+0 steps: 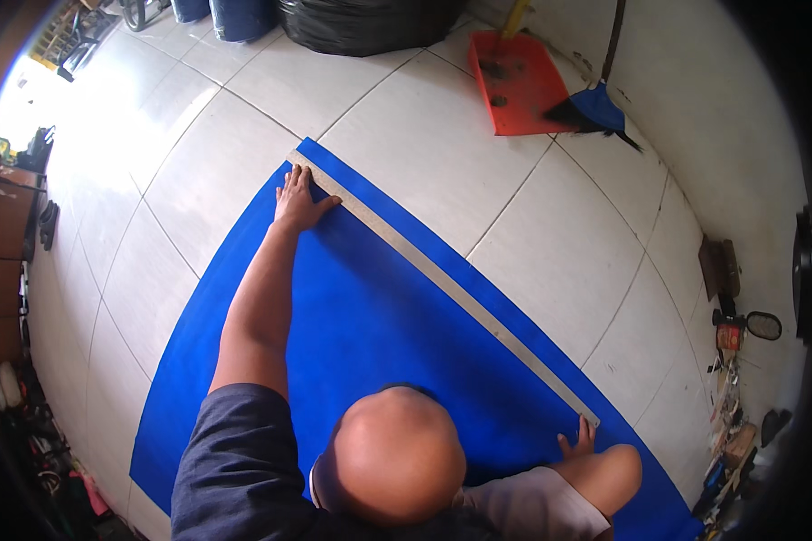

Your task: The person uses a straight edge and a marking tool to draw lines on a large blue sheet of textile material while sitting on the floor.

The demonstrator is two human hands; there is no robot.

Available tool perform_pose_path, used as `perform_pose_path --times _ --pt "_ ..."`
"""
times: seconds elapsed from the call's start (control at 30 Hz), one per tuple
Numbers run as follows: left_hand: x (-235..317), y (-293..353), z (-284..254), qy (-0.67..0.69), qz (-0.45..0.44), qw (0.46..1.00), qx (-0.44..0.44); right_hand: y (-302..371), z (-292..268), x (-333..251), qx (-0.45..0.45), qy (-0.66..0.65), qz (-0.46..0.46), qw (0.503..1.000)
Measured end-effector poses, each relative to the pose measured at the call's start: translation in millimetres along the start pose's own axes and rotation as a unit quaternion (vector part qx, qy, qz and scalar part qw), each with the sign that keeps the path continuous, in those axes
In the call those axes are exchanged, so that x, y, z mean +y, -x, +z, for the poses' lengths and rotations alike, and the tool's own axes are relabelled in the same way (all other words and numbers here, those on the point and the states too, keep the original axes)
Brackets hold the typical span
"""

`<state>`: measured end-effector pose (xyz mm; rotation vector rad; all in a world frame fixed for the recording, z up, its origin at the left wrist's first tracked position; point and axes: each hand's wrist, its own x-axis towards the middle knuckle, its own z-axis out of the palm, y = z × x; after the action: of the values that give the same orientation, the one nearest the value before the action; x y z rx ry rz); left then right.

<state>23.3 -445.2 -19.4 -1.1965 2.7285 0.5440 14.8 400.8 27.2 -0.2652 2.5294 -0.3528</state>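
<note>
A large, smooth blue sheet (334, 316) lies flat on the tiled floor; I cannot tell if it is cloth or vinyl. A long, pale grey straightedge (460, 296) rests on it, running slantwise from far left to near right, a short way in from the sheet's far right edge. Pressed down at its far end is my left hand (303, 200), fingers spread and thumb out over the strip. My right hand (582, 440) touches the near end with its fingertips, which stand apart. A bent knee (618, 469) hides the rest of that hand.
Beyond the sheet, a red dustpan (519, 86) and a blue broom head (598, 106) lie by the right wall. A black plastic bag (361, 25) stands at the back. Brown boxes (7, 243) line the left rim, with mixed clutter (726, 433) along the right.
</note>
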Motion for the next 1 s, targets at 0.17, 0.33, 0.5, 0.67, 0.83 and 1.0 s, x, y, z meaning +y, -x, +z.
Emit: perform_pose_path --times 0.17,0.33,0.5,0.67,0.83,1.0 --pt "-3.4 -4.1 0.8 -0.005 -0.004 1.0 -0.003 4.1 3.2 -4.0 0.026 0.008 -0.006 1.0" --pt "-11.4 -23.0 7.3 -0.043 0.038 0.998 0.004 8.1 15.6 11.1 0.04 0.013 -0.027 0.999" --pt "-28.8 -34.6 12.8 0.009 0.074 0.996 0.043 -2.4 5.8 6.4 0.047 0.014 0.024 0.998" --pt "-9.8 -18.9 7.4 -0.052 0.083 0.995 0.014 -3.3 8.8 -1.7 0.109 0.027 -0.029 0.993" --pt "-17.2 -24.8 7.1 -0.097 0.062 0.993 -0.004 -2.1 11.5 -17.1 0.069 -0.017 0.033 0.997" --pt "-13.1 -26.8 7.6 -0.081 0.067 0.994 -0.018 -1.3 7.6 -12.1 0.073 0.037 0.027 0.996"
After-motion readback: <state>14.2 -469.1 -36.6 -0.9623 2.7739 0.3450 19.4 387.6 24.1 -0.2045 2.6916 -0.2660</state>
